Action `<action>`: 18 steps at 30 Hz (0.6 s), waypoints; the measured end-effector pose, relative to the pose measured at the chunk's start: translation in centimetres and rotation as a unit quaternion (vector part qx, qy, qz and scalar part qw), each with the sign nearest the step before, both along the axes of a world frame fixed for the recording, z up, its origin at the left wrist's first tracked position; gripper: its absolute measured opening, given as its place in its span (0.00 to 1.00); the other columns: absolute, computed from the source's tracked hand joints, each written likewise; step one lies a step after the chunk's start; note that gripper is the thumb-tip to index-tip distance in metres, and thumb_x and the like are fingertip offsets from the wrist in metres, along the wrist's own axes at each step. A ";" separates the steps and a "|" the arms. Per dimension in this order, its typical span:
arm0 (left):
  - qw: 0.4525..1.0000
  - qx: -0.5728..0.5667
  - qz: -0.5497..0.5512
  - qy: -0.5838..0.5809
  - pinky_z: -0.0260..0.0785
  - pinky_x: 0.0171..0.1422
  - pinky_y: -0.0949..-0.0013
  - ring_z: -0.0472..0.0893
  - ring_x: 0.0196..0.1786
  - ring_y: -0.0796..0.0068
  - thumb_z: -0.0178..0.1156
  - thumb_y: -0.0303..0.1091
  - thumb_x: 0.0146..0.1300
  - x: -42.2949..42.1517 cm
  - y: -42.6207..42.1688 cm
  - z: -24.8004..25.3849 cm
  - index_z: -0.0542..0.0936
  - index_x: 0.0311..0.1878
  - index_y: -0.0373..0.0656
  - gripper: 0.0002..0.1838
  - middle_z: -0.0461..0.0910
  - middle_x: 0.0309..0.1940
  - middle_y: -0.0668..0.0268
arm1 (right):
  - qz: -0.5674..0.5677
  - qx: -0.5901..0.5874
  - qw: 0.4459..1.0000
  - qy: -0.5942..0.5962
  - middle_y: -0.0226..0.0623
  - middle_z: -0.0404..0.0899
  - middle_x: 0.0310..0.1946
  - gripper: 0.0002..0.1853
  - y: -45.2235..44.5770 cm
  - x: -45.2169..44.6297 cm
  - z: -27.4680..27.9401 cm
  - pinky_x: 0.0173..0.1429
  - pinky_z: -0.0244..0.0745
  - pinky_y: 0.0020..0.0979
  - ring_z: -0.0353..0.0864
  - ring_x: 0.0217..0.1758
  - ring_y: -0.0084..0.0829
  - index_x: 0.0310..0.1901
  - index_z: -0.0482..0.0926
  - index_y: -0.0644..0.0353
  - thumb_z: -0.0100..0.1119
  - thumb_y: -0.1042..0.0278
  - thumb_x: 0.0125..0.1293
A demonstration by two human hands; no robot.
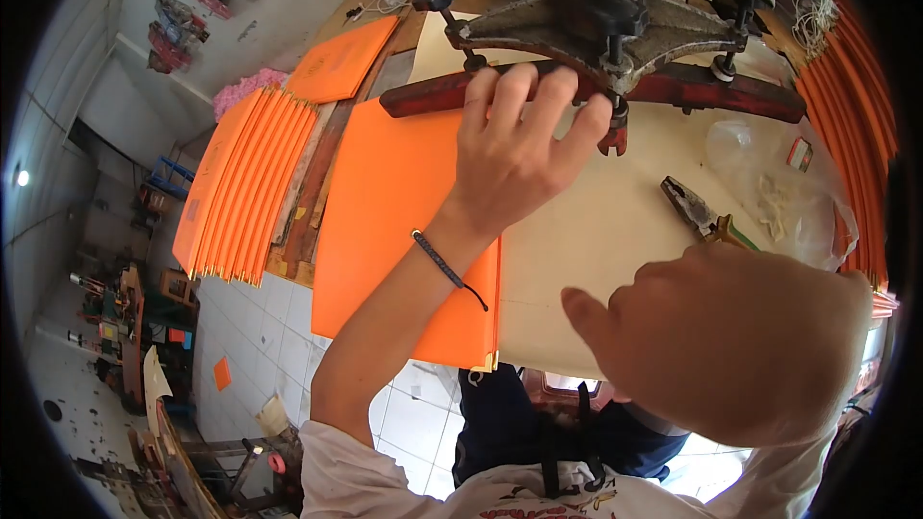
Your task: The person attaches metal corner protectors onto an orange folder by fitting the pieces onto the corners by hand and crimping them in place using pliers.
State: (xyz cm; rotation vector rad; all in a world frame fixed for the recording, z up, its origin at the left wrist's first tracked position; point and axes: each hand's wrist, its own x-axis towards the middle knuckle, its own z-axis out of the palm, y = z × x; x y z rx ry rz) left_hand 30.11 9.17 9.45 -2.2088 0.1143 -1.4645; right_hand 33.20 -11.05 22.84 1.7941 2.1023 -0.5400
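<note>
From far I see hands apart. Left hand (514, 149), upper centre, has bent fingers at red bar (711, 88) above orange folder (394, 202); grip I cannot tell. Right hand (731, 336), lower right, blurred beside pliers (685, 202), hold unclear. Folder already has gold corner (490, 362); many similar folders (240, 187) stacked at left. How many remain, I cannot judge. Bar and plastic bag (829, 221) crowd upper right.

Plain bright orange folder (385, 202).

Two hands (514, 149) (731, 336), one bracelet (437, 259)
</note>
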 end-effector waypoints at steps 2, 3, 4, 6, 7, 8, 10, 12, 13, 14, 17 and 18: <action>0.999 -0.012 0.018 -0.026 0.59 0.61 0.54 0.72 0.57 0.61 0.64 0.32 0.49 0.4 0.1 0.1 0.80 0.47 0.54 0.18 0.77 0.51 0.66 | 0.019 -0.077 0.997 -0.002 0.34 0.81 0.23 0.19 1.4 1.2 0.3 0.34 0.80 0.36 0.85 0.30 0.36 0.51 0.75 0.66 0.62 0.62 0.64; 0.999 -0.011 0.040 -0.026 0.55 0.67 0.51 0.69 0.62 0.58 0.63 0.35 0.49 0.4 0.2 0.1 0.80 0.51 0.53 0.22 0.75 0.57 0.63 | 0.020 -0.110 0.994 0.001 0.34 0.81 0.24 0.19 2.2 1.6 0.8 0.35 0.80 0.36 0.85 0.30 0.36 0.51 0.75 0.67 0.63 0.62 0.64; 0.998 -0.011 0.063 -0.026 0.50 0.72 0.47 0.66 0.68 0.55 0.62 0.37 0.49 0.3 0.2 0.1 0.79 0.55 0.53 0.25 0.74 0.63 0.61 | 0.020 -0.110 0.994 0.001 0.34 0.81 0.24 0.19 2.3 1.7 1.0 0.35 0.80 0.36 0.85 0.30 0.36 0.51 0.75 0.67 0.63 0.62 0.64; 0.995 -0.036 0.088 0.008 0.41 0.76 0.38 0.58 0.76 0.47 0.58 0.35 0.49 0.0 0.4 0.0 0.74 0.65 0.46 0.34 0.65 0.72 0.52 | -0.002 -0.067 0.997 0.028 0.36 0.81 0.23 0.23 2.3 1.8 1.4 0.34 0.80 0.36 0.85 0.30 0.37 0.54 0.72 0.69 0.65 0.61 0.63; 0.993 -0.052 0.104 0.005 0.42 0.77 0.37 0.58 0.76 0.46 0.57 0.33 0.49 0.0 0.0 0.2 0.72 0.67 0.44 0.36 0.63 0.73 0.51 | 0.003 0.020 0.999 0.032 0.36 0.81 0.22 0.26 0.5 2.1 -0.6 0.34 0.79 0.35 0.85 0.30 0.37 0.56 0.71 0.69 0.66 0.61 0.63; 0.990 -0.068 0.121 0.001 0.42 0.77 0.36 0.58 0.77 0.45 0.56 0.32 0.49 0.1 -0.2 0.3 0.71 0.69 0.43 0.37 0.62 0.74 0.50 | 0.006 0.086 0.996 0.028 0.37 0.81 0.22 0.30 -0.1 2.6 -1.8 0.33 0.79 0.35 0.85 0.29 0.38 0.59 0.69 0.70 0.67 0.60 0.62; 0.985 -0.078 0.153 0.028 0.35 0.76 0.29 0.50 0.79 0.36 0.57 0.34 0.49 0.1 0.1 0.2 0.63 0.74 0.40 0.43 0.52 0.77 0.43 | 0.009 0.196 0.980 0.011 0.38 0.80 0.20 0.37 -0.5 3.3 -3.8 0.32 0.79 0.34 0.85 0.27 0.39 0.65 0.63 0.71 0.68 0.60 0.61; 0.974 -0.110 0.190 0.058 0.32 0.75 0.26 0.47 0.79 0.33 0.58 0.35 0.50 -0.2 -0.4 0.5 0.60 0.76 0.39 0.45 0.48 0.78 0.41 | -0.032 0.196 0.980 -0.031 0.39 0.80 0.19 0.43 0.2 2.9 -3.3 0.31 0.78 0.34 0.84 0.25 0.40 0.70 0.58 0.71 0.69 0.59 0.61; 0.972 -0.112 0.194 0.066 0.32 0.74 0.25 0.45 0.79 0.31 0.58 0.36 0.51 -0.2 -0.2 0.4 0.59 0.76 0.40 0.45 0.46 0.78 0.41 | -0.073 0.151 0.984 -0.062 0.40 0.80 0.18 0.45 1.3 2.0 -1.7 0.31 0.78 0.34 0.84 0.24 0.41 0.72 0.55 0.70 0.70 0.58 0.60; 0.971 -0.115 0.198 0.073 0.31 0.74 0.24 0.44 0.78 0.30 0.59 0.37 0.51 -0.3 0.1 0.4 0.58 0.77 0.41 0.46 0.44 0.78 0.41 | -0.093 0.144 0.981 -0.088 0.41 0.80 0.19 0.47 1.7 1.6 -1.2 0.31 0.78 0.35 0.84 0.24 0.41 0.73 0.53 0.70 0.70 0.58 0.60; 0.966 -0.144 0.201 0.081 0.30 0.71 0.20 0.41 0.78 0.26 0.60 0.39 0.53 -0.2 0.1 0.4 0.56 0.78 0.49 0.46 0.40 0.79 0.41 | -0.090 0.217 0.964 -0.123 0.44 0.81 0.21 0.50 2.3 1.2 -1.9 0.31 0.78 0.36 0.84 0.25 0.43 0.74 0.50 0.67 0.71 0.57 0.59; 0.964 -0.156 0.199 0.082 0.29 0.71 0.19 0.40 0.78 0.25 0.60 0.39 0.54 -0.1 0.1 0.4 0.56 0.79 0.53 0.46 0.40 0.79 0.41 | -0.067 0.268 0.955 -0.109 0.46 0.82 0.22 0.50 2.4 1.7 -2.7 0.31 0.78 0.37 0.85 0.25 0.44 0.75 0.49 0.66 0.71 0.57 0.59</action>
